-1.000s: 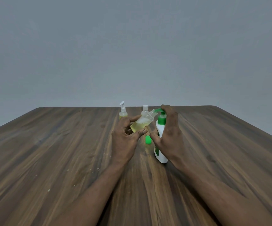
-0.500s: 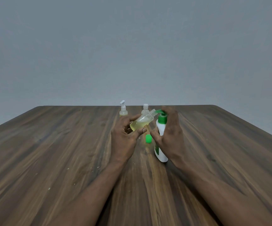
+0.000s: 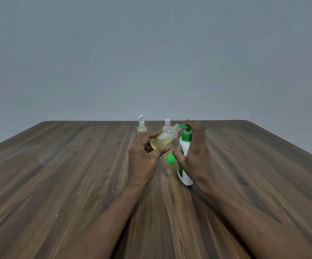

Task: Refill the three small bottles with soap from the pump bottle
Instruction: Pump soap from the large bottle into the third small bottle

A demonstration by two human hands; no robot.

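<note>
My left hand (image 3: 144, 157) grips a small clear bottle (image 3: 163, 140) of yellow soap, tilted with its open neck up against the green nozzle of the pump bottle (image 3: 184, 146). That white pump bottle stands on the table with my right hand (image 3: 194, 152) wrapped round it, fingers lying over the green pump head. A loose green cap (image 3: 170, 158) sits on the table between my hands. Two more small bottles stand behind: one with a white pump top (image 3: 141, 126), one with a white screw cap (image 3: 166, 124), partly hidden by the held bottle.
The wooden table (image 3: 58, 174) runs wide to both sides, with its far edge just behind the small bottles. A few pale crumbs lie on the left half. A plain grey wall fills the background.
Almost nothing has moved. The pump head sits slightly lower under my right fingers than a second ago, and the held bottle stays at the nozzle.
</note>
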